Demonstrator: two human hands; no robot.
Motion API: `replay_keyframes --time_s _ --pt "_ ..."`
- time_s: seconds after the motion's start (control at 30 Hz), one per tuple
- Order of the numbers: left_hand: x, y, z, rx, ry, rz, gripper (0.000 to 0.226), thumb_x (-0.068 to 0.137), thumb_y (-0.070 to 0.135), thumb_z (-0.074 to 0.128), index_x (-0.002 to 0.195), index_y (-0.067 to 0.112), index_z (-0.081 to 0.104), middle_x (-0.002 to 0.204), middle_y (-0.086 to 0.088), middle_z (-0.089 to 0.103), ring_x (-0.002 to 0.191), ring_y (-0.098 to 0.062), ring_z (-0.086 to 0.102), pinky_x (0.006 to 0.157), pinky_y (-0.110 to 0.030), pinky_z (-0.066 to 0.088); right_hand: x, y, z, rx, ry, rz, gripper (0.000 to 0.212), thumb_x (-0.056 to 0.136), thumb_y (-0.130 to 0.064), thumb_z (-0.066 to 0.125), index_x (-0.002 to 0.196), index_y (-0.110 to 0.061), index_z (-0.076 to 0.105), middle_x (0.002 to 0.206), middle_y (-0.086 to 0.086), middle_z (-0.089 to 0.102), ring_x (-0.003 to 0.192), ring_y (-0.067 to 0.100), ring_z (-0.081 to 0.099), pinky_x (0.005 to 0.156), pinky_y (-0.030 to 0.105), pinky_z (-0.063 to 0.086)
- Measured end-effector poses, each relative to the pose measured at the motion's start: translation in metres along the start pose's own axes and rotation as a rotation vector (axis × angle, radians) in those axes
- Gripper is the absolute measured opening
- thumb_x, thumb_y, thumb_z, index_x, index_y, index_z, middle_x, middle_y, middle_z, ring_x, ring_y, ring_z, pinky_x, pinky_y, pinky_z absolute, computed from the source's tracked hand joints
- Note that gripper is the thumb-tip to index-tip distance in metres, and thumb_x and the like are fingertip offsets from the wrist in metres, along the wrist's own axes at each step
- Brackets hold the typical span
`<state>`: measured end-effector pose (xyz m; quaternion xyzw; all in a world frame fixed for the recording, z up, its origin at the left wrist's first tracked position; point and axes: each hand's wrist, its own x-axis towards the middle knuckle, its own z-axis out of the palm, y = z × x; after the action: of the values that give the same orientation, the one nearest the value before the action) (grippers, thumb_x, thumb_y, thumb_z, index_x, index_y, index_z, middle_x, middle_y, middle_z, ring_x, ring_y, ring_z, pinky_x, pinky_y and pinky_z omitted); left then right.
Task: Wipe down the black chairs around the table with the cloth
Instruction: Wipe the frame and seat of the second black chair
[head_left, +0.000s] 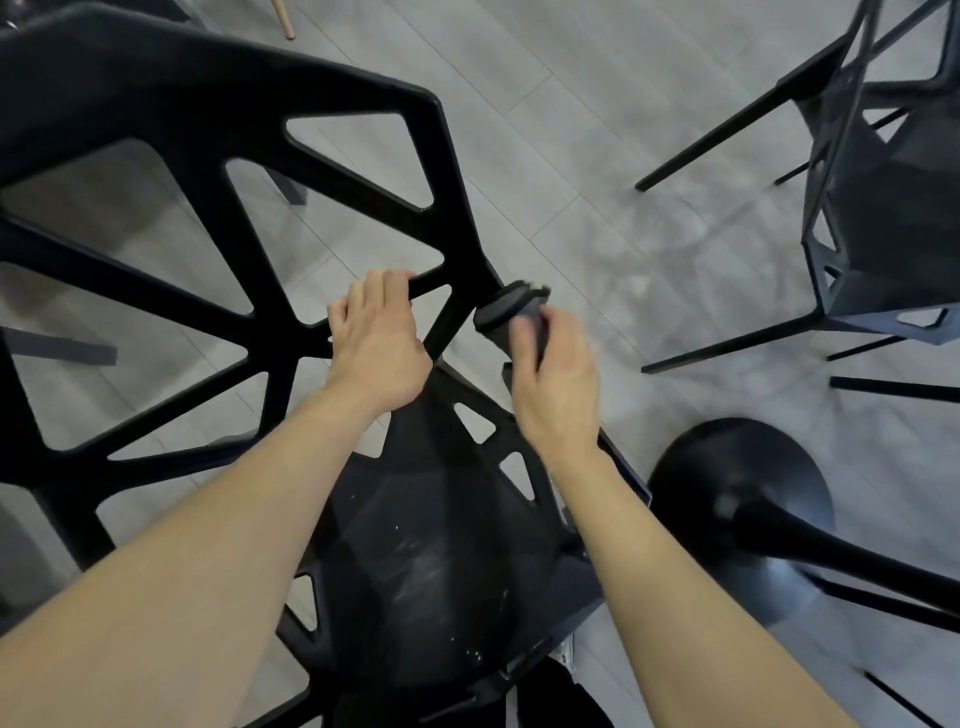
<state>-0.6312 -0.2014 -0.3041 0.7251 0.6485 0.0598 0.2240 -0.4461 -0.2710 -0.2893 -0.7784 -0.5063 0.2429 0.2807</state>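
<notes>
The left hand (375, 340) curls its fingers over a strut of the near chair (218, 249), gripping the cut-out back where several bars meet. The right hand (558, 379) sits just beside it at the chair's corner, fingers bent round a dark wad that is probably the cloth (511, 312); motion blur makes it hard to tell cloth from chair there. Both forearms reach in from the bottom edge over the chair's seat, which carries pale specks and smears.

Two black chairs of the same angular, open-lattice kind are in view: the near one under the hands, filling the left and middle, and a second chair (883, 208) well apart at the upper right, standing on thin legs. One round black pedestal base (737, 499) with a sloping column stands on the floor at the lower right, near the right forearm. The floor (597, 156) is grey plank. One pale wooden leg tip (284, 18) shows at the top left.
</notes>
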Motion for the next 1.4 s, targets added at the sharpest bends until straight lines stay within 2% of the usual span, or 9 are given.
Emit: replay_keyframes --time_s 0.1,0.23,0.37,0.5,0.67,0.77,0.83,1.2,1.4 --pt "-0.001 0.003 -0.002 0.001 -0.021 -0.009 0.073 0.076 -0.003 0.060 0.144 0.019 0.042 0.127 0.001 0.046 0.124 -0.025 0.043 0.111 -0.039 0.027 -0.020 0.021 -0.010 -0.251 -0.185 -0.136 0.066 0.098 -0.044 0.069 0.151 -0.014 0.044 0.132 0.002 0.061 0.115 0.022 0.060 0.093 0.037 0.052" --pt "0.001 0.004 -0.005 0.005 -0.054 -0.015 0.081 0.070 -0.002 0.062 0.145 0.018 0.040 0.129 0.001 0.044 0.125 -0.025 0.041 0.110 -0.039 0.027 0.022 0.002 -0.008 -0.272 -0.262 -0.098 0.036 0.103 -0.039 0.062 0.125 -0.012 0.052 0.100 0.005 0.073 0.099 0.038 0.066 0.079 0.044 0.051" --pt "0.002 0.003 -0.008 0.002 -0.067 0.004 0.082 0.071 -0.003 0.066 0.146 0.020 0.039 0.124 0.007 0.035 0.128 -0.023 0.039 0.110 -0.037 0.026 0.056 -0.030 0.013 -0.144 -0.234 -0.150 0.039 0.104 -0.047 0.058 0.118 -0.010 0.056 0.105 0.011 0.072 0.095 0.040 0.066 0.077 0.045 0.050" --pt "0.001 0.004 -0.010 0.010 -0.088 -0.014 0.085 0.068 -0.005 0.063 0.145 0.019 0.039 0.124 0.006 0.037 0.125 -0.023 0.040 0.109 -0.037 0.026 -0.001 0.032 -0.019 -0.153 -0.233 -0.033 0.032 0.104 -0.047 0.057 0.115 -0.017 0.059 0.094 0.005 0.070 0.087 0.034 0.065 0.070 0.035 0.038" --pt "-0.001 0.011 -0.007 0.036 -0.069 -0.046 0.084 0.069 0.000 0.066 0.146 0.017 0.038 0.130 0.000 0.040 0.126 -0.026 0.040 0.113 -0.040 0.028 -0.008 0.035 -0.031 -0.130 -0.340 -0.092 0.005 0.101 -0.035 0.057 0.105 -0.033 0.056 0.093 -0.019 0.062 0.088 0.015 0.061 0.072 0.028 0.046" --pt "0.000 0.013 -0.005 0.041 -0.045 -0.048 0.078 0.069 0.002 0.067 0.141 0.015 0.041 0.131 -0.004 0.041 0.125 -0.029 0.040 0.112 -0.042 0.028 0.041 -0.011 0.004 -0.179 -0.309 -0.162 0.019 0.103 -0.035 0.053 0.116 -0.024 0.060 0.110 0.002 0.071 0.096 0.032 0.065 0.074 0.038 0.041" --pt "-0.001 0.012 -0.006 0.048 -0.035 -0.063 0.075 0.068 0.001 0.066 0.139 0.014 0.042 0.131 -0.005 0.041 0.125 -0.029 0.041 0.110 -0.040 0.027 0.050 -0.024 0.014 -0.237 -0.229 -0.156 0.028 0.107 -0.038 0.055 0.112 -0.010 0.052 0.101 0.012 0.068 0.089 0.041 0.061 0.071 0.040 0.035" --pt "-0.001 0.064 0.010 0.202 -0.080 -0.090 0.067 0.072 0.011 0.070 0.130 0.004 0.039 0.133 -0.015 0.038 0.123 -0.035 0.039 0.116 -0.044 0.027 -0.112 0.169 -0.068 -0.163 -0.201 0.207 0.023 0.099 -0.023 0.065 0.100 -0.031 0.044 0.083 -0.010 0.057 0.078 0.020 0.062 0.066 0.037 0.047" --pt "0.007 0.114 0.029 0.170 -0.120 0.050 0.110 0.073 0.016 0.073 0.165 0.005 0.013 0.162 -0.015 0.026 0.160 -0.035 0.016 0.133 -0.052 0.002 -0.102 0.173 -0.084 -0.129 -0.182 0.275 0.024 0.100 -0.045 0.064 0.109 -0.029 0.049 0.098 -0.005 0.065 0.089 0.021 0.064 0.073 0.037 0.049"
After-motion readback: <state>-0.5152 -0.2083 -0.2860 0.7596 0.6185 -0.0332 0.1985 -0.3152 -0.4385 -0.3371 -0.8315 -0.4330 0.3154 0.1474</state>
